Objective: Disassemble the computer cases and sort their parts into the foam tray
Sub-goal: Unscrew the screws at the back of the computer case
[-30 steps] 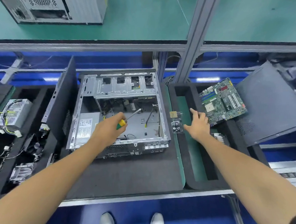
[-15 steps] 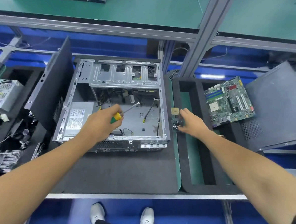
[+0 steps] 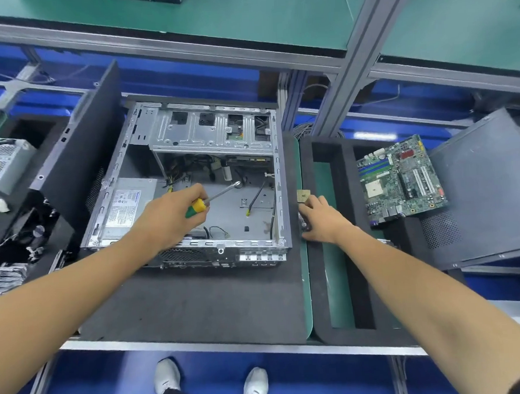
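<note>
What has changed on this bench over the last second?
The right hand moved left, from near the green motherboard to the small parts beside the open metal computer case; whether it grips anything is unclear. The left hand still holds the yellow-green screwdriver inside the case. The motherboard stayed put.

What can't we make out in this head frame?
- Small part under the right hand: covered by the fingers; grip unclear.
- Screwdriver handle: mostly wrapped by the left hand.
- Power supply label: too small to read.
- Side panel: cut off by the right edge.
</note>
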`<state>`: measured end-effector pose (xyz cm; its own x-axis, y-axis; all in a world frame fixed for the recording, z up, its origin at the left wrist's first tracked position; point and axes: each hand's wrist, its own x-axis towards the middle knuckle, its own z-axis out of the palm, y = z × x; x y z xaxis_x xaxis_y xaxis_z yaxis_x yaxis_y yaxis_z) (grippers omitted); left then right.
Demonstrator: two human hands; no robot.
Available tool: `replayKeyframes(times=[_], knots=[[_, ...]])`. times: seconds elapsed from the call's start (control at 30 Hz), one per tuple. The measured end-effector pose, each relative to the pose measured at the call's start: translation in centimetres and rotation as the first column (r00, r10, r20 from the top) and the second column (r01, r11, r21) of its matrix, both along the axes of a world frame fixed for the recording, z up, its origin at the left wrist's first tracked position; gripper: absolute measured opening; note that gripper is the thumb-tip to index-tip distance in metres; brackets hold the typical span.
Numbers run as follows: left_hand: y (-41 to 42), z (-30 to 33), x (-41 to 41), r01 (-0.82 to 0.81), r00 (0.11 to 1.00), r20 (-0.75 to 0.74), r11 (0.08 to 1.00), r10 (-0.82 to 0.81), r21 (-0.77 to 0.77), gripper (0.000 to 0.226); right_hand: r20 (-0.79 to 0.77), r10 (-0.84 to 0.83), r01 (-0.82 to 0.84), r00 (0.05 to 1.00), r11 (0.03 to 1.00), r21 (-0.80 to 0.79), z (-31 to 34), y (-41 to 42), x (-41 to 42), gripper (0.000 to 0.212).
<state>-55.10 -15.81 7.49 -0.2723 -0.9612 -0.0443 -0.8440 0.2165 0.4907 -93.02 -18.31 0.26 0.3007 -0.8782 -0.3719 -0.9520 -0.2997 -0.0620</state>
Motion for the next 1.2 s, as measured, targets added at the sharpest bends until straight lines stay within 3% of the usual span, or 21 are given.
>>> replayKeyframes(times=[0.13,0.43,0.57,0.77,0.9,1.07,1.2], knots=[[0.0,0.2,-0.1,0.005,1.0,0.004,1.0,-0.005,-0.011,0.022,-0.059,0.062,-0.062,0.996,0.998,0.005,-0.3,-0.1,0.0,0.063],[0.1,0.1,0.0,0.004,1.0,0.006,0.999,-0.004,-0.038,0.022,0.043,-0.029,0.031,0.999,0.999,-0.033,0.0,1.7,-2.4,0.041],[0.0,0.0,0.0,0.01,1.0,0.007,0.999,-0.01,-0.045,0.022,0.019,-0.05,0.05,0.999,0.998,-0.03,0.1,3.4,-4.7,0.043],[-0.1,-0.1,0.1,0.007,1.0,0.009,0.999,-0.007,-0.031,0.02,-0.104,0.012,-0.005,0.995,0.998,0.068,-0.7,6.1,-5.8,0.043],[-0.1,-0.2,0.1,0.009,1.0,0.014,1.0,-0.009,-0.021,0.02,-0.138,0.072,-0.052,0.988,0.989,0.142,-2.0,7.7,-5.1,0.054],[-0.2,-0.2,0.1,0.009,1.0,0.019,0.999,-0.008,-0.033,0.021,-0.11,-0.047,0.065,0.993,0.985,0.16,-3.0,9.4,-4.5,0.042],[0.0,-0.2,0.1,0.004,1.0,0.019,1.0,-0.003,-0.022,0.018,-0.168,-0.068,0.103,0.983,0.972,0.211,-4.5,11.3,-4.7,0.047]])
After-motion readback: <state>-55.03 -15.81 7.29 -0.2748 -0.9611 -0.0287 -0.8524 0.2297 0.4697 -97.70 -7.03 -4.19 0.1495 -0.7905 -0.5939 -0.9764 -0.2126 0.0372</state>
